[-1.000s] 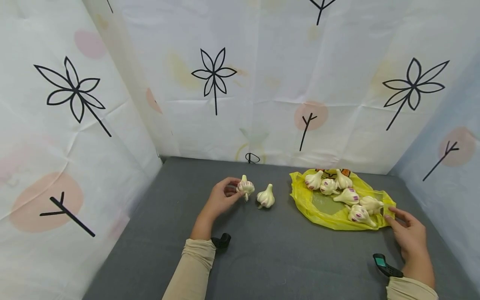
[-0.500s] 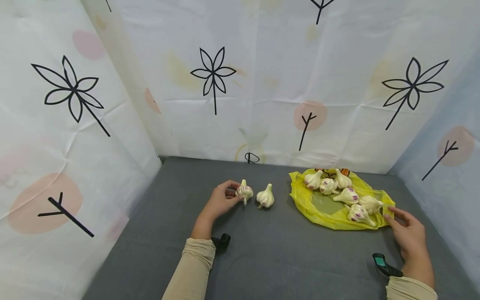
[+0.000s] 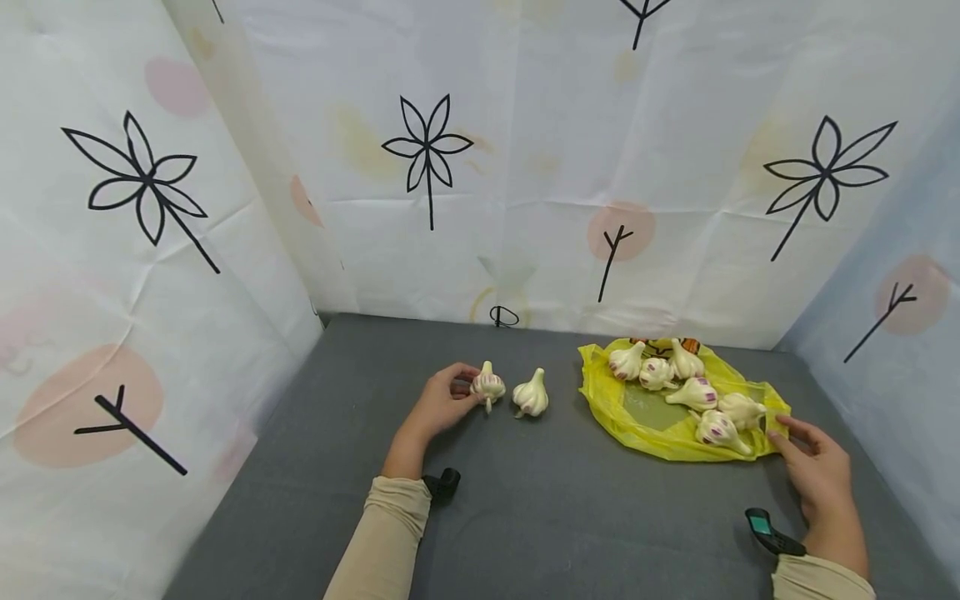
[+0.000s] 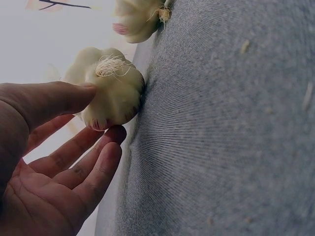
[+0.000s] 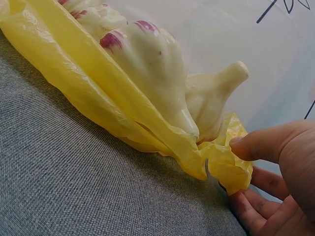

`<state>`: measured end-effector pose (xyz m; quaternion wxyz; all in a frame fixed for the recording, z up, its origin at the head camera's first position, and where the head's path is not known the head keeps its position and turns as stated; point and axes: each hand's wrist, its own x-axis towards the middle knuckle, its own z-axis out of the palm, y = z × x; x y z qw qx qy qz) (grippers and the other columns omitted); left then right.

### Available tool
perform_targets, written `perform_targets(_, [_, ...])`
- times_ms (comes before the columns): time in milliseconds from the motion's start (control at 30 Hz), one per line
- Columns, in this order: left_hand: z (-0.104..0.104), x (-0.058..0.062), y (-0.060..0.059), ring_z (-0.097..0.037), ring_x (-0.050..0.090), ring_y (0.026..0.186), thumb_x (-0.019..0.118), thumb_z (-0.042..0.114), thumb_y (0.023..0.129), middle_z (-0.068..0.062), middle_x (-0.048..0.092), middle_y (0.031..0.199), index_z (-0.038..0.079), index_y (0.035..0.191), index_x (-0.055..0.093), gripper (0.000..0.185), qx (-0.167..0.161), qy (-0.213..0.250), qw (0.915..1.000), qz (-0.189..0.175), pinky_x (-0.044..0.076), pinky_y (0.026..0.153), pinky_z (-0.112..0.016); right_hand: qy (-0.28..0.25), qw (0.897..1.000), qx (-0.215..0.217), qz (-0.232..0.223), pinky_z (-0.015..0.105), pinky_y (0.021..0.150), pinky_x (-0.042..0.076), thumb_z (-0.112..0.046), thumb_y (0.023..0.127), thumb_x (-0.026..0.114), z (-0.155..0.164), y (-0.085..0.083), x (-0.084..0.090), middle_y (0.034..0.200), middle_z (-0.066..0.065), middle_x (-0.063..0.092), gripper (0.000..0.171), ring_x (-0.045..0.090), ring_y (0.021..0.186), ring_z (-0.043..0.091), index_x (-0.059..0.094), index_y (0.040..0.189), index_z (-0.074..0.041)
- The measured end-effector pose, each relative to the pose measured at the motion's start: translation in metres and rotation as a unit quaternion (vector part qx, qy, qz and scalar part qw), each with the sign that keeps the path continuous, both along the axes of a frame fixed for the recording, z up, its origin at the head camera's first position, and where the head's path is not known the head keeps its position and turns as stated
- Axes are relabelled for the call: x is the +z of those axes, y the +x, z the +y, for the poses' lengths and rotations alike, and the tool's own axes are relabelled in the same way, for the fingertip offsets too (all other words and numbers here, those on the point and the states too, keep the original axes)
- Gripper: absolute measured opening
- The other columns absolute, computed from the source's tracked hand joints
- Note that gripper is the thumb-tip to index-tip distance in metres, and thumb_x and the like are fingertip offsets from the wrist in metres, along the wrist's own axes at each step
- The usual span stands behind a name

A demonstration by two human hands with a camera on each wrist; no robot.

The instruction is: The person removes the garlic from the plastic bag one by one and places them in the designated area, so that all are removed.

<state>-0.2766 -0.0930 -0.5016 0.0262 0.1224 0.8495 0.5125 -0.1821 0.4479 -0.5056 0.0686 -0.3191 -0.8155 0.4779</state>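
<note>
Left of the middle of the table, my left hand holds a white garlic bulb with purple streaks. In the left wrist view the thumb lies against the root side of this bulb, and the fingertips touch its lower side. A second garlic bulb stands just to its right, apart from it. On the right, my right hand pinches the rim of a yellow plastic bag between thumb and fingers. Several garlic bulbs lie in the spread bag.
A grey cloth covers the table. White fabric walls with black plant drawings enclose it at the back and both sides. Each wrist wears a black camera mount.
My left hand has lowered slightly with its garlic bulb, down to the table beside the second bulb. The right hand keeps its hold on the bag rim without visible movement.
</note>
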Motion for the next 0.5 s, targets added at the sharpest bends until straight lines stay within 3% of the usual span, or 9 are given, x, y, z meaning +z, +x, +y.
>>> perform_targets(333, [-0.0008,-0.0012,0.0001,-0.023,0.066,0.110,0.074,0.018,0.089,-0.005,0.061,0.124,0.016,0.125,0.061,0.039,-0.004,0.011,0.9999,-0.006,0.057,0.089,-0.037,0.009,1.000,0.000,-0.002,0.049,0.106,0.039,-0.047,0.096,0.057,0.0022,-0.0013,-0.0015,0.120,-0.016,0.047,0.055,0.036,0.140,0.036,0.047,0.147,-0.030])
perform_targets(500, [-0.0002,-0.0011,-0.0001,-0.022,0.067,0.108,0.070,0.033,0.092,-0.004,0.063,0.120,0.018,0.120,0.063,0.033,0.010,-0.001,0.9999,0.000,0.057,0.087,-0.038,0.010,1.000,0.000,-0.004,0.043,0.101,0.041,-0.047,0.096,0.057,0.0016,-0.0010,-0.0014,0.119,-0.017,0.047,0.054,0.036,0.139,0.035,0.047,0.147,-0.029])
